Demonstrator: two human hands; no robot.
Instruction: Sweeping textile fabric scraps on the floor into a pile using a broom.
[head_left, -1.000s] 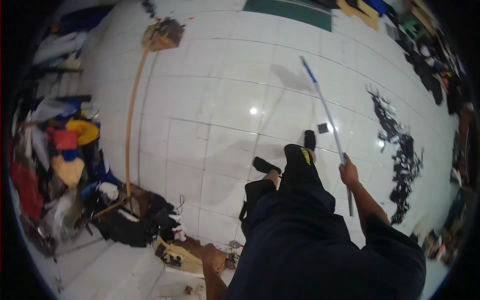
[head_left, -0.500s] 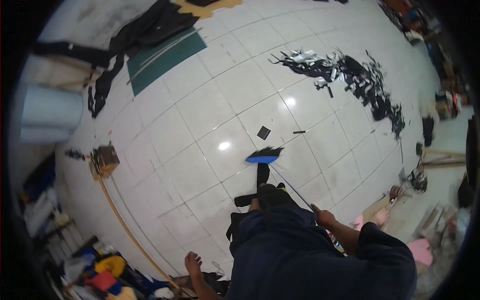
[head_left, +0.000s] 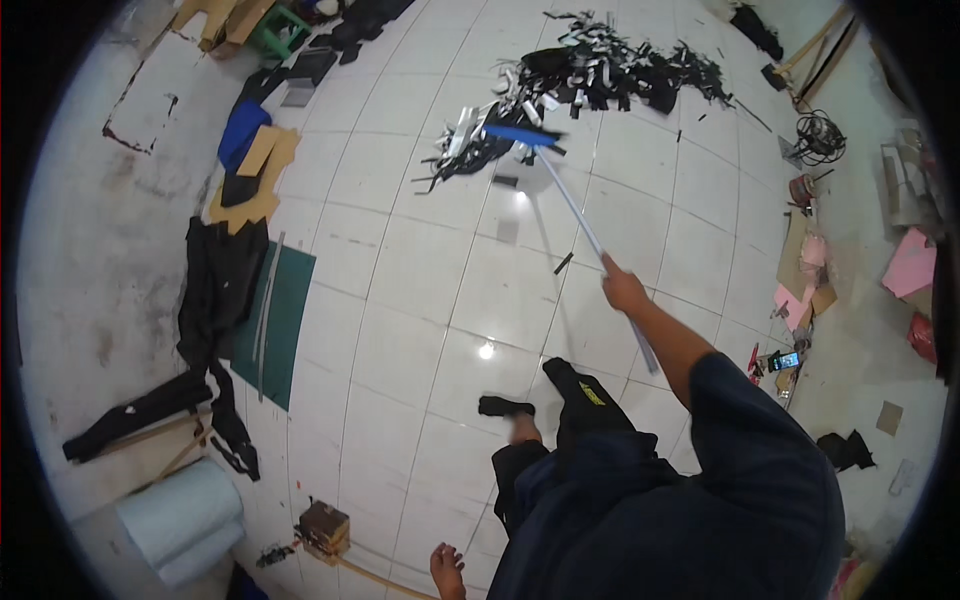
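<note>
Ahead of the right hand [head_left: 625,290], head view: a broom [head_left: 568,195] reaches outward, its blue head [head_left: 522,134] over the near side of a heap of black and silver scraps [head_left: 620,75]; whether it presses on them cannot be told. The right hand is closed around the pale, slender handle [head_left: 645,346], whose free end runs on behind the grip. The left hand [head_left: 447,570], lower and to the left, holds nothing visible, its fingers loosely curled. Between the right hand and the heap lies a loose dark strip [head_left: 564,263]. Judged by form, the broom should be light, its handle stiff and smooth, liable to twist in one hand; a second hold nearer the free end would steady it.
</note>
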